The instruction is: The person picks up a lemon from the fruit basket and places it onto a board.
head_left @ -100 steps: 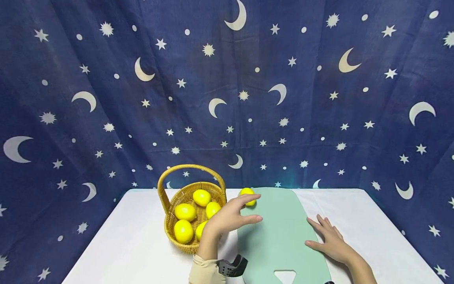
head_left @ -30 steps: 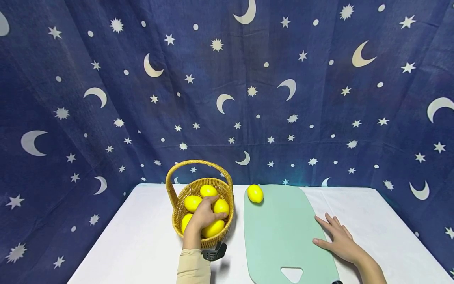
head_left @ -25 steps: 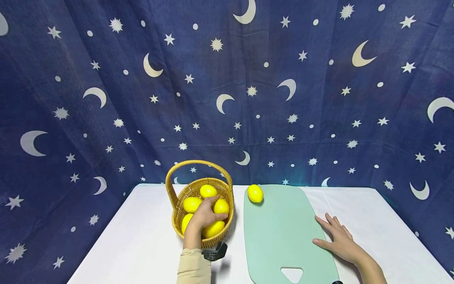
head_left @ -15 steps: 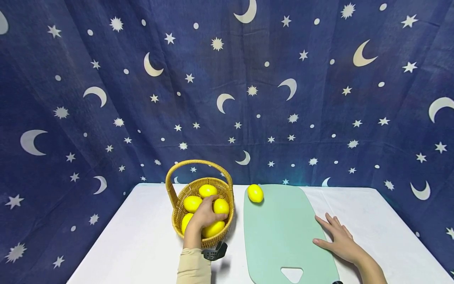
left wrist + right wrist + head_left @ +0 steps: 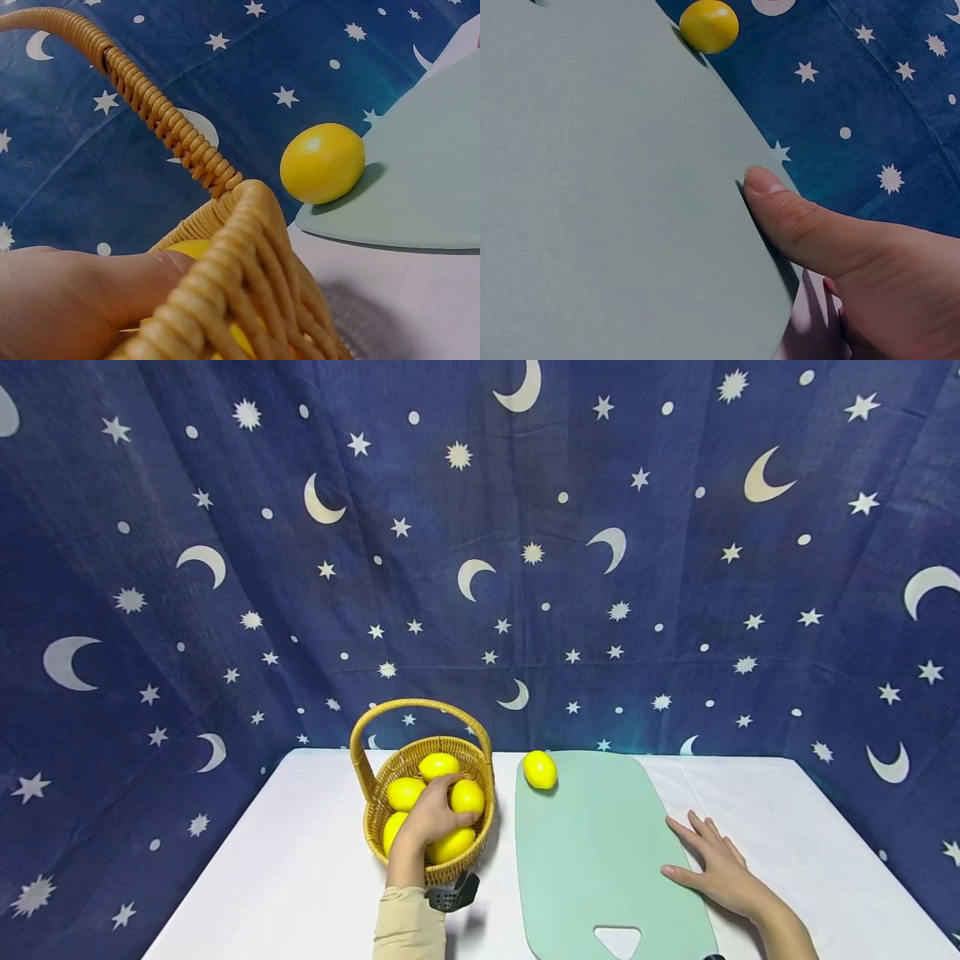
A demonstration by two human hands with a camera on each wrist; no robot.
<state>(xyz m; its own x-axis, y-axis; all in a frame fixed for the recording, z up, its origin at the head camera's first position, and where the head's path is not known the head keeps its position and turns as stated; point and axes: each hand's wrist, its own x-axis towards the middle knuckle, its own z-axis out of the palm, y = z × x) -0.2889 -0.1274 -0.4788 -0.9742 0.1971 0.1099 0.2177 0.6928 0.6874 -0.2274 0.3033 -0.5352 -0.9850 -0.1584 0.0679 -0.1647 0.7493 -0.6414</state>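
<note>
My left hand (image 5: 433,810) reaches down into a yellow wicker basket (image 5: 375,847). Its thumb and fingers curl round a lemon (image 5: 468,797) at the basket's right side; in the left wrist view the thumb (image 5: 127,289) lies just inside the rim, most of the fruit hidden. Other lemons (image 5: 406,794) lie around that hand. Across the table, my right hand (image 5: 712,868) rests with spread fingers at the right edge of a pale green cutting board (image 5: 600,843). In the right wrist view its thumb (image 5: 795,225) lies over the board's edge.
A single lemon (image 5: 540,770) sits on the board's far left corner. The basket's tall handle (image 5: 420,703) arches over its opening. A white cloth covers the table (image 5: 300,860), and a dark blue curtain (image 5: 637,585) with moons and stars hangs behind.
From beside the lemon on the board, my left hand has moved left and down into the basket. Over the last second it stays there while nearby lemons shift slightly. My right hand keeps its place.
</note>
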